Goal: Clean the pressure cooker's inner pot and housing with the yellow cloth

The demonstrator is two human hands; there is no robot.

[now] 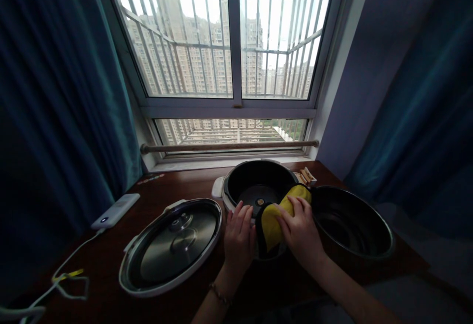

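While right hand [301,230] presses yellow cloth [275,220] on near rim of rice cooker body [258,186], fingers curled over cloth, left hand [239,238] rests flat on rim, holding nothing. Lid [172,245] off, lying on table [111,260] at left; inner pot [351,223] out, at right. Judged: wiping under way at rim; cooker not yet reassembled.

On the counter [177,186], the lid [173,245] lies left of the cooker base [258,186], the inner pot [351,220] right, the power bank [116,210] far left.
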